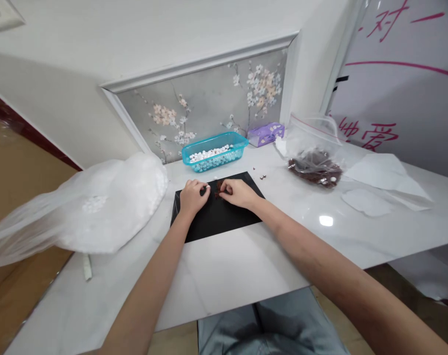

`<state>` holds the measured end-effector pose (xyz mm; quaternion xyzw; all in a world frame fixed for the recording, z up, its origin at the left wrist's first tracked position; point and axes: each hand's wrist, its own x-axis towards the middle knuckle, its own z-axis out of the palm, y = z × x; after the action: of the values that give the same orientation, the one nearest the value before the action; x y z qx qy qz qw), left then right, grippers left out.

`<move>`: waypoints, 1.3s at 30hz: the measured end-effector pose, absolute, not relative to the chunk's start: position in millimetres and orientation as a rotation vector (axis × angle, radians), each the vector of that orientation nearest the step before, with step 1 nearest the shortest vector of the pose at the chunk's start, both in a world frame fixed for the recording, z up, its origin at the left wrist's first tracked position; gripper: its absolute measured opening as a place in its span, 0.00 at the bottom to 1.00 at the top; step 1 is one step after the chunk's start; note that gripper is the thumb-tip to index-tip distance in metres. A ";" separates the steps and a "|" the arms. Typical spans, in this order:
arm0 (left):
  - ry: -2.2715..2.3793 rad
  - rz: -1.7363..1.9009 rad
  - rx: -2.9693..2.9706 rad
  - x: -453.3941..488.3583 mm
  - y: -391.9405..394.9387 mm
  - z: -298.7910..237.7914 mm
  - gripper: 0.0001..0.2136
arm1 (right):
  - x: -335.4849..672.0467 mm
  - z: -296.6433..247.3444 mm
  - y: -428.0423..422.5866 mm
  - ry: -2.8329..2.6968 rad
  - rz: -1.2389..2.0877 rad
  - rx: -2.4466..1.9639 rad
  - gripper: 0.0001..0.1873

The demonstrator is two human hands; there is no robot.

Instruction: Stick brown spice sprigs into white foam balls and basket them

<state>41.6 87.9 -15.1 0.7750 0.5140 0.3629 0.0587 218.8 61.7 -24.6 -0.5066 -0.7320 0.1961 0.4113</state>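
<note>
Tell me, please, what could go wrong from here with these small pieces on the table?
1. The brown bits at the right hand might scatter off the black mat; a few loose crumbs already lie on the table beyond it.
2. The white balls could spill if someone knocks the blue tray, since its top is open.

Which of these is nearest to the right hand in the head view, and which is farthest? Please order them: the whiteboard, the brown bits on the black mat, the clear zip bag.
1. Brown bits: on the black mat, right by the right hand.
2. Clear zip bag: to the right of the mat.
3. Whiteboard: at far right, behind the bag.
</note>
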 end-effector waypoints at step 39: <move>1.900 1.308 1.845 19.8 107.6 -14.8 0.05 | 218.5 -36.9 68.2 -1.720 0.638 -1.197 0.03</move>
<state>19.8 107.6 -14.8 0.6219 0.6403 0.4409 0.0937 218.5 68.2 -36.9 -0.4859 -0.6981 0.2590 0.4577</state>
